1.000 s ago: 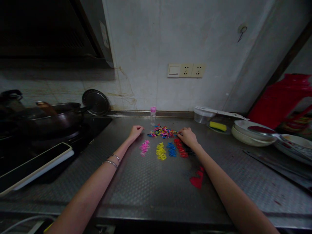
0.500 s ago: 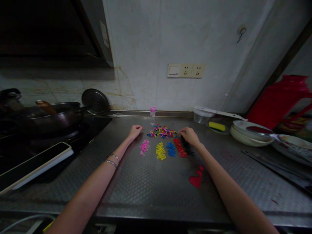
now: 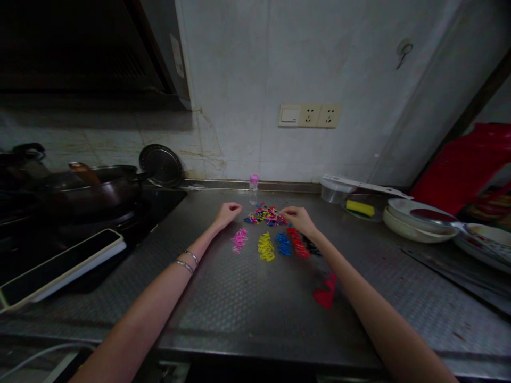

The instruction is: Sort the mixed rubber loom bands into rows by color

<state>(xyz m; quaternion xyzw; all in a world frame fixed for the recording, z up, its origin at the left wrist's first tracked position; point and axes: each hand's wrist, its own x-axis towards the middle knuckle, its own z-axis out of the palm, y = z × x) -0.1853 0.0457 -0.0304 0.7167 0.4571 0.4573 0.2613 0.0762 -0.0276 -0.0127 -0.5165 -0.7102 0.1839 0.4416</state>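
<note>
Bordering the mixed pile (image 3: 264, 215) — right hand (image 3: 299, 219)

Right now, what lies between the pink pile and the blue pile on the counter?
The yellow pile lies between the pink pile and the blue pile, as the head view shows.

Your right hand (image 3: 300, 219) and wrist covered part of the black pieces (image 3: 312, 247). In the mixed pile (image 3: 264, 214), single pieces were too small and blurred for you to make out, and whether either hand's fingers (image 3: 288, 211) pinched one was unclear. The bottom edge cut off your forearms (image 3: 147, 303); the right edge cropped the red jug (image 3: 459, 167).
</note>
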